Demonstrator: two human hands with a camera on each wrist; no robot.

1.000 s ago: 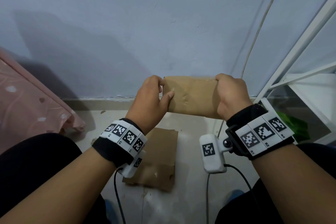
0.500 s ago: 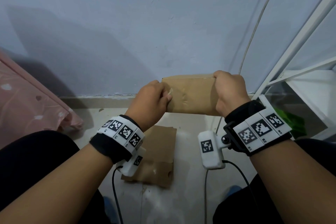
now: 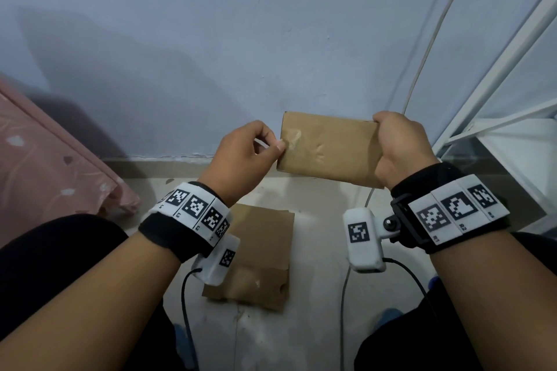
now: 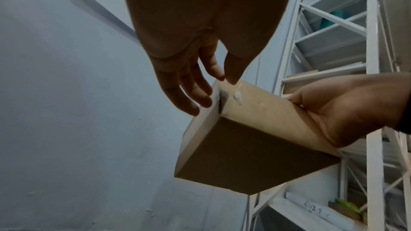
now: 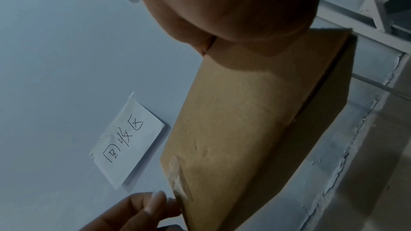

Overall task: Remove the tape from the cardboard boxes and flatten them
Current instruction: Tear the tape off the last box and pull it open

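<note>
A: Where is the cardboard box and how much room is around it?

B: It is held up in the air in front of the blue wall, above the floor. Its left edge is free, with open wall beyond toward 9 o'clock. At 3 o'clock a white metal rack stands near, and a thin cable runs up the wall just behind the box.

A: And the hands?

B: The right hand clamps the box's right end, fingers curled over the top edge and palm against the face. The left hand is at the left edge, thumb and forefinger pinched together at a piece of clear tape; whether they actually hold its end, I cannot tell.

A: Do the wrist views add anything?

B: The left wrist view shows a dark slit at the box's corner beside the tape, with the other 3 fingers hanging loosely extended. The right wrist view shows the tape wrapping over the box edge, and a handwritten paper note taped to the wall.

A: Anything below?

B: 1 flattened cardboard piece lies on the floor at 6 o'clock, and pink fabric sits at 9 o'clock
</note>
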